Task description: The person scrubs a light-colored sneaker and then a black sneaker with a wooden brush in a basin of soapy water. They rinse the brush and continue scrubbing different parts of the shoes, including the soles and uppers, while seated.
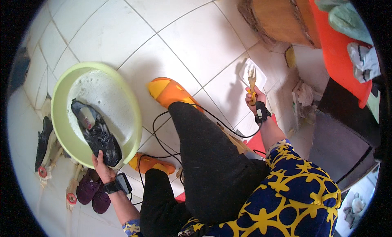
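Note:
My left hand (104, 169) grips the toe end of a wet black shoe (105, 139), with some suds on its upper. The shoe lies slanted over a pale green plastic basin (59, 120), its heel towards the far side. Foamy, soapy water (113, 99) fills the bottom of the basin. Off to the right, my right hand (256, 99) is closed around the handle of a wooden brush (252, 80) with pale bristles. The brush is above or against a small white tray (261, 76) on the floor; contact cannot be told.
Purple shoes (88, 188) and another black shoe (44, 142) are left of the basin, near pipes with red-handled valves (71, 198). A black cable (154, 123) loops past my orange slippers (171, 93). A red plastic container (333, 53) with bags stands at right.

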`<state>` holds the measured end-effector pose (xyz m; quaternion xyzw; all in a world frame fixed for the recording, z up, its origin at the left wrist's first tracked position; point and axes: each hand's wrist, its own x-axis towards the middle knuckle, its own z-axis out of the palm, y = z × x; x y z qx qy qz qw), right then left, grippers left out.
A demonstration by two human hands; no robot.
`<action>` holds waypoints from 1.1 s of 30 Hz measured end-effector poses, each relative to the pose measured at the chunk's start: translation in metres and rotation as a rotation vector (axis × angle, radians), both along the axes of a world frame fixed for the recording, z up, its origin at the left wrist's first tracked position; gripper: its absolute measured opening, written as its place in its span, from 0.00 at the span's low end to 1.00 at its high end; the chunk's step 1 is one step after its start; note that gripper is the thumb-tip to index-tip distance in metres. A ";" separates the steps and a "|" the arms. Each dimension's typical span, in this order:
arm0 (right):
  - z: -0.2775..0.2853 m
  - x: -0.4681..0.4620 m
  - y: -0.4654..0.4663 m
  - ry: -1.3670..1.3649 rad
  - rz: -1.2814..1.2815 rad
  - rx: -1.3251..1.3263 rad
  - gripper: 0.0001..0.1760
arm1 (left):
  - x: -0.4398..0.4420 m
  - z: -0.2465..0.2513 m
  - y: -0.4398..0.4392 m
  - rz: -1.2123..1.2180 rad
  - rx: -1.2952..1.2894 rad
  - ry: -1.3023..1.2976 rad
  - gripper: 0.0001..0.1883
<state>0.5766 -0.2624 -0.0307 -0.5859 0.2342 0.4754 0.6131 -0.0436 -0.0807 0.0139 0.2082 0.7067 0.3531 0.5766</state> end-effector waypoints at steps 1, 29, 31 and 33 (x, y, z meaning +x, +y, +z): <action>0.003 -0.005 0.008 0.011 0.051 0.069 0.19 | 0.002 0.001 0.000 0.010 0.004 -0.001 0.22; 0.071 -0.391 0.281 -1.070 1.917 0.507 0.21 | 0.040 0.000 -0.005 -0.128 -0.014 0.011 0.34; 0.075 -0.384 0.274 -1.118 1.990 0.529 0.22 | 0.040 0.000 -0.005 -0.139 0.002 -0.006 0.38; 0.077 -0.380 0.274 -1.130 2.092 0.417 0.22 | 0.038 -0.001 -0.004 -0.154 -0.008 -0.077 0.42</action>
